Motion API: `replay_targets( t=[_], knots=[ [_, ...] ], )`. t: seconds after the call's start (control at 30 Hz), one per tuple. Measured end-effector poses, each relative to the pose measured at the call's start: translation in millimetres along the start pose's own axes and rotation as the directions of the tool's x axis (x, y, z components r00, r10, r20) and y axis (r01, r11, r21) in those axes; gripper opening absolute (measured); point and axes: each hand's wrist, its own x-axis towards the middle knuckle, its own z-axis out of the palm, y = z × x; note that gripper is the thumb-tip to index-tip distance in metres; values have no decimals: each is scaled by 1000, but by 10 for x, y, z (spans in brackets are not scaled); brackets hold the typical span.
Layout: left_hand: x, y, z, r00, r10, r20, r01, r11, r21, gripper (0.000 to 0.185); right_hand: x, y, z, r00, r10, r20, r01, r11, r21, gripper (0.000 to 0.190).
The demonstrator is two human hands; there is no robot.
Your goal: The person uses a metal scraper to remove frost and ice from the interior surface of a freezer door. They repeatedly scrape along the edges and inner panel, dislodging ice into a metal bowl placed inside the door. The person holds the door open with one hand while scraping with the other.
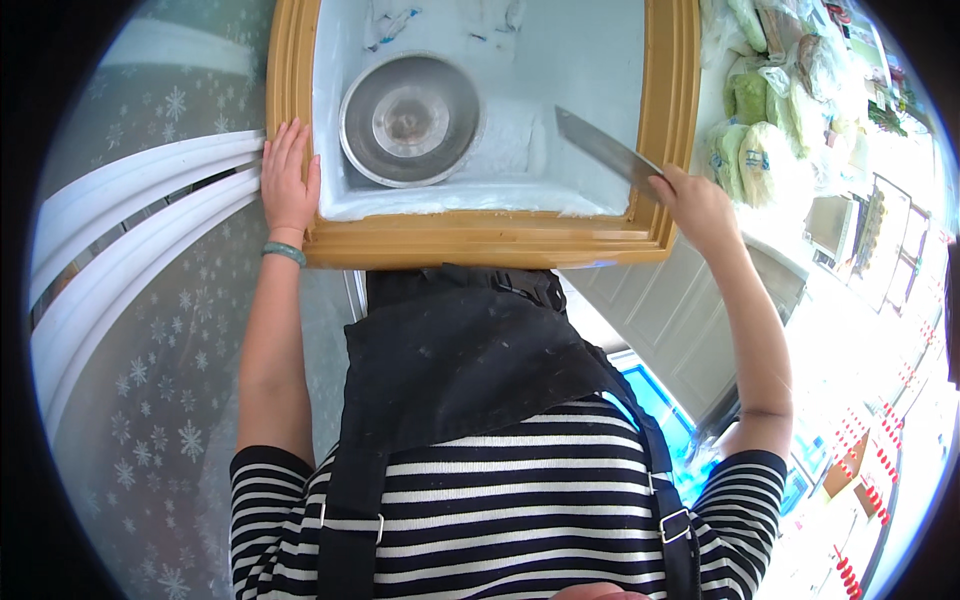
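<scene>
A chest freezer with a wood-coloured rim stands in front of me, its inner walls coated with white frost. My left hand lies on the rim's left side, fingers extended and holding nothing; a green bangle is on that wrist. At the right side of the rim, my right hand grips a broad metal blade, which looks like a cleaver. The blade slants over the freezer's opening, its far end up and to the left. A round stainless steel bowl rests inside at the left.
Along the left runs a grey surface with snowflake patterns, with white curved rails against the freezer. Bags of green vegetables lie to the right. A pale panelled cabinet stands at the lower right. Scraps of plastic cling to the far frost.
</scene>
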Motion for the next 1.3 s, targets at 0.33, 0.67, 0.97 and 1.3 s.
replay_targets(
  t=[0.33, 0.67, 0.97, 1.3],
  knots=[
    [6, -32, 22, 1000, 0, 9, 0, 1000, -10, 34, 782, -140, 648, 927, -179, 329, 81, 953, 291, 46],
    [62, 12, 15, 1000, -1, 0, 1, 999, -39, 25, 1090, -417, 575, 789, -110, 605, -17, 980, 199, 43],
    [24, 9, -15, 1000, -3, -5, 3, 1000, -23, 23, 1166, -363, 650, 795, -84, 601, -117, 951, 287, 44],
    [3, 11, -28, 999, -12, 31, 12, 1000, -5, 21, 1299, -446, 823, 723, -58, 688, -242, 912, 331, 46]
  ],
)
